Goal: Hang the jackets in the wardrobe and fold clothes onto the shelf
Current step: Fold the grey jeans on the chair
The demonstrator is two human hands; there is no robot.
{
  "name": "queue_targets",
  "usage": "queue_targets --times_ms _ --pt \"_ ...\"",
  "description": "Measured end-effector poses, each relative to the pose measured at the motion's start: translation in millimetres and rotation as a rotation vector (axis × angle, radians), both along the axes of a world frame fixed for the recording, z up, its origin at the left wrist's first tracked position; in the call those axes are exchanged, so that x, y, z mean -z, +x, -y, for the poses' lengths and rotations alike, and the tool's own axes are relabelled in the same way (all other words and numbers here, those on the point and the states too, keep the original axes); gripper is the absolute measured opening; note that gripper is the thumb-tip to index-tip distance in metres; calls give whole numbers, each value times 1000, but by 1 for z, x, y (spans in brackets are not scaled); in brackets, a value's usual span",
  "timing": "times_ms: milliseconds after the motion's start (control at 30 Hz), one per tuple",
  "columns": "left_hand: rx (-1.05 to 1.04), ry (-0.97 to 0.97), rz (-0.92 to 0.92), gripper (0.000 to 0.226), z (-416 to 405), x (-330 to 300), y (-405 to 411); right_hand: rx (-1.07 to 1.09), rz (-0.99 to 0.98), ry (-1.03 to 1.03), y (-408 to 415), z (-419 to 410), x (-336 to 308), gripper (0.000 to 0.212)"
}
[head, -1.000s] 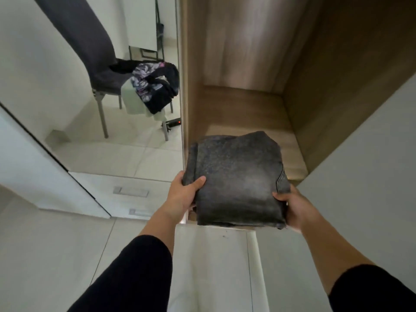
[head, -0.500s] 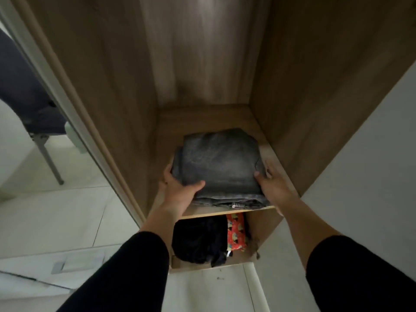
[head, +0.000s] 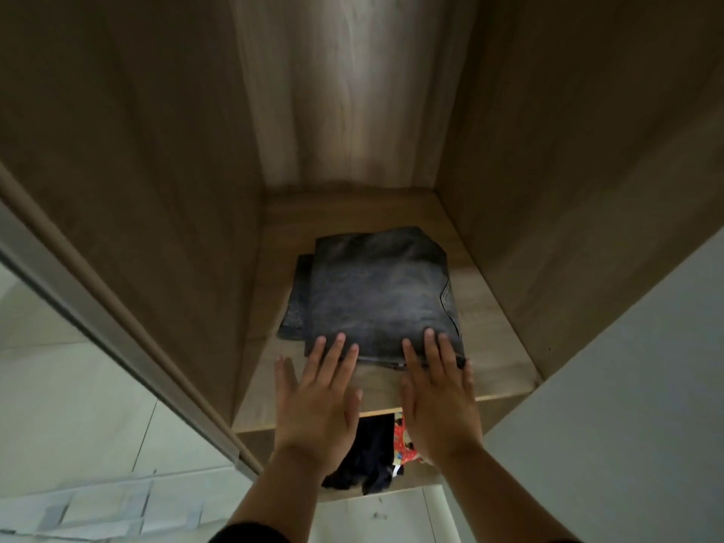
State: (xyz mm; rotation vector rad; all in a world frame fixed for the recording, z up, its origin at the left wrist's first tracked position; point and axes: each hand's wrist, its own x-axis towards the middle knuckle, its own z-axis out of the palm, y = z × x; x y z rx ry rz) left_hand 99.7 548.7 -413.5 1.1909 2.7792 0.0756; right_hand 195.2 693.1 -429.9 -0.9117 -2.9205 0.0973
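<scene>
— Folded jeans point(head: 376, 291): where are they?
— Flat on the wooden shelf point(head: 493, 327) inside the wardrobe point(head: 156, 150), set toward its middle.
— And each grip?
— Left hand point(head: 317, 401) and right hand point(head: 438, 397) lie with fingers straight and spread, fingertips resting on the near edge of the jeans, clamped on nothing.
— Below the shelf?
— Dark clothes point(head: 368, 460) beside a red patterned item point(head: 403, 440).

Both forearms are bare; a black sleeve point(head: 250, 534) edge shows at the left arm, pushed up well behind the left hand point(head: 315, 401).
</scene>
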Motion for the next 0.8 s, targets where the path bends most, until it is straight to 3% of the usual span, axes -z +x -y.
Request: queue_targets --times_ms 133,333,800 --pt "-92 -61 157 58 -43 -14 -49 -76 69 -25 -51 -33 -5 76" --pt "-129 -108 267 60 -94 -19 -112 -49 110 -9 -114 -73 0 55" --pt "-229 8 265 62 -153 -12 -187 -87 108 -39 -197 -134 -6 57"
